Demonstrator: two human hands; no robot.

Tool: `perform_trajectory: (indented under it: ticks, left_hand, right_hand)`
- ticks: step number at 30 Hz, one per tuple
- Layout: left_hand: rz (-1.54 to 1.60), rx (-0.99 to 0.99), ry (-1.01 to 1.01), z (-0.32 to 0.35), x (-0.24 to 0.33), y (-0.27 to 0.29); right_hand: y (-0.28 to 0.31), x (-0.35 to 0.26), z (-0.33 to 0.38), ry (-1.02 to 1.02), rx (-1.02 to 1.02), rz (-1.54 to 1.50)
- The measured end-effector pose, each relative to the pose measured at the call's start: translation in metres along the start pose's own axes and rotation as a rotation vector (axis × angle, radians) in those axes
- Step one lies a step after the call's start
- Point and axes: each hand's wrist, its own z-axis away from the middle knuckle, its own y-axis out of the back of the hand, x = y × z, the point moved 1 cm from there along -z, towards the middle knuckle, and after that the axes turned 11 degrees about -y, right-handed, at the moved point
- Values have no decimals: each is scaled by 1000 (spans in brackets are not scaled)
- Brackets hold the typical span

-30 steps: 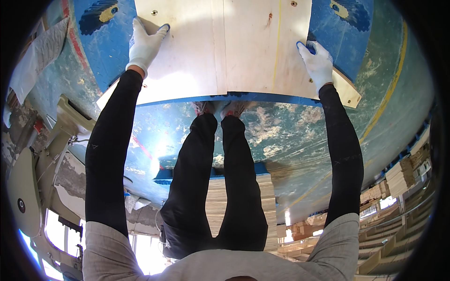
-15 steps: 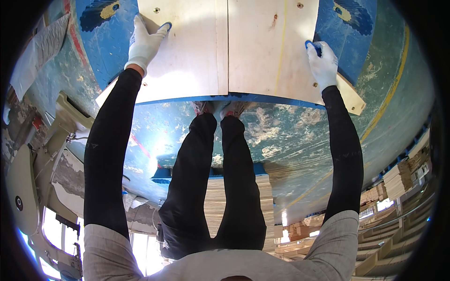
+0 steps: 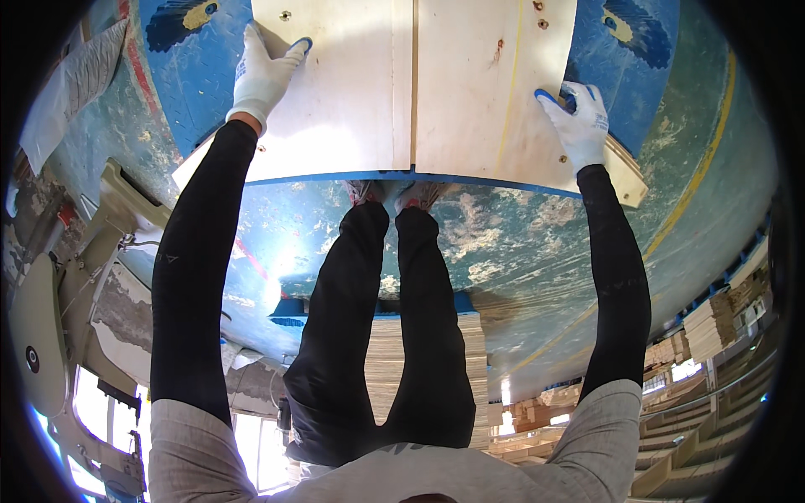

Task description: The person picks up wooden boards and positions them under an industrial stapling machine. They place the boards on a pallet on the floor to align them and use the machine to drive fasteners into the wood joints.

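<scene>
Two pale plywood panels lie side by side in front of me, a left panel (image 3: 344, 92) and a right panel (image 3: 461, 92), with a narrow dark gap between them. Small metal fittings sit in holes in both. My left hand (image 3: 262, 74), in a white glove with blue-coated fingertips, grips the left panel's outer edge, its thumb on top. At the outer edge of the right panel is my right hand (image 3: 583, 121), gloved alike, thumb on the face and fingers bent at the side. More wood (image 3: 627, 180) shows beneath, past the right edge.
A blue platform (image 3: 201, 75) with oval cutouts supports the panels. A stack of thin boards (image 3: 426, 369) stands behind my legs. Beige machinery (image 3: 50, 327) is at the left, and stacked wood (image 3: 711, 323) lies at the far right. The green floor is worn.
The right panel has shifted slightly right and toward me, so the gap looks wider. My right hand has come nearer, with thumb and fingers spread more. My left hand has barely moved.
</scene>
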Motion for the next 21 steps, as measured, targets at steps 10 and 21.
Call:
perform_trajectory:
  ticks: [10, 21]
  left_hand:
    - [15, 14, 15, -1, 0, -3]
    - [-21, 16, 33, 1, 7, 7]
  right_hand:
    - [-24, -4, -29, -151, -27, -436]
    - [-52, -42, -37, -238, 42, -591]
